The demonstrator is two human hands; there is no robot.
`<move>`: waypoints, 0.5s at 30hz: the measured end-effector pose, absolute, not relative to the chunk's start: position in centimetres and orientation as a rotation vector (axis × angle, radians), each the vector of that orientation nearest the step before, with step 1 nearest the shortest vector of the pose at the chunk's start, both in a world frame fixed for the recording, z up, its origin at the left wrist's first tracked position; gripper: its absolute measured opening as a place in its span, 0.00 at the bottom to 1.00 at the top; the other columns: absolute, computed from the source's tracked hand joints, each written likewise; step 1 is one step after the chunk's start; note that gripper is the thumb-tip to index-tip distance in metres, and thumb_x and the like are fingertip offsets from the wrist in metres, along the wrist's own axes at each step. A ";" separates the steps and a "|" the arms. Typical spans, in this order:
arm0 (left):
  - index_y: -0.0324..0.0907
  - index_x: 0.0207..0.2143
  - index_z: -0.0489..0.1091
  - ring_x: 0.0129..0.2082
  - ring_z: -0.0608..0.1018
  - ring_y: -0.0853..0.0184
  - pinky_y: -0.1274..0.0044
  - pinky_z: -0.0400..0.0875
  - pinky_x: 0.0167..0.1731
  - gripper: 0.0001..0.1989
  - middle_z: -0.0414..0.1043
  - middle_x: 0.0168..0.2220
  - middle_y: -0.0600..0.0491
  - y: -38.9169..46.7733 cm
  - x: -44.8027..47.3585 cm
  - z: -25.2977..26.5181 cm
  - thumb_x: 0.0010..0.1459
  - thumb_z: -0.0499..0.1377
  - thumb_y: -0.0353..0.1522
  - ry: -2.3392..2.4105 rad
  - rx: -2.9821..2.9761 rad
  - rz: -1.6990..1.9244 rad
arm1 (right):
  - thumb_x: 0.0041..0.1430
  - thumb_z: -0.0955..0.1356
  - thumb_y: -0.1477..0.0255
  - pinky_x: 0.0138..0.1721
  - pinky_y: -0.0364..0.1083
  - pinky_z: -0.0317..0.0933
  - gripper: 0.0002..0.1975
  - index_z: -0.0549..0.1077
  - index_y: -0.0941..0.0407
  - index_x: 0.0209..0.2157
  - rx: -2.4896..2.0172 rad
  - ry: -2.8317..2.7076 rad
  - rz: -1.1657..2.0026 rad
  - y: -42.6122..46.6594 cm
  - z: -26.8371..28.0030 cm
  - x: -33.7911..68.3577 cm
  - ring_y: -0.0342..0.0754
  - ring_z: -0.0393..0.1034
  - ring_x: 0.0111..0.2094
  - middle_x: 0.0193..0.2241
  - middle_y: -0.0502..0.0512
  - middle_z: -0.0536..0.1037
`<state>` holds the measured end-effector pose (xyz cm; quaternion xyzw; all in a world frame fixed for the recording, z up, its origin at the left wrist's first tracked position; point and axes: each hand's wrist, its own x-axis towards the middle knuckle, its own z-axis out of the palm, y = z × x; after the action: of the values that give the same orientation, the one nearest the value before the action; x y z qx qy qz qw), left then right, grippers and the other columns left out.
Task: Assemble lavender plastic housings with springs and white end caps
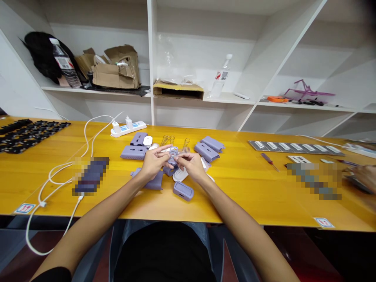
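Where both hands (153, 162) (191, 165) meet, fingertips (180, 158) close narrowly on small round piece (173, 152).

Shelf (202, 39): white, open-fronted, along the back of the tabletop (243, 207), a tall row above a low one.
Dividers (150, 58): white, splitting the rows into compartments (194, 117); the right one appears slanted.
Panel (17, 86): plain white, far left.
Tabletop: yellow-orange, wood-grained, spanning the view.
Stickers (25, 208): two, blue-bordered, at the near edge.
Light: pale, with soft shade inside the compartments and a sheen on the tabletop.
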<state>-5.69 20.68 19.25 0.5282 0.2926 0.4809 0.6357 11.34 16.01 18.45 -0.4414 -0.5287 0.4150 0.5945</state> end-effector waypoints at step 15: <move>0.33 0.61 0.77 0.16 0.79 0.69 0.76 0.75 0.18 0.35 0.86 0.45 0.39 20.4 -6.3 19.5 0.53 0.75 0.37 0.697 1.389 1.021 | 0.47 0.76 0.62 0.24 0.45 0.52 0.13 0.77 0.55 0.18 -1.093 -1.294 1.005 16.2 18.7 12.1 0.42 0.59 0.19 0.16 0.49 0.71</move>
<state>-6.25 20.45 19.47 0.5988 0.3005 0.4399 0.5980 12.07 16.19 18.66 -0.4622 -0.5474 0.4252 0.5531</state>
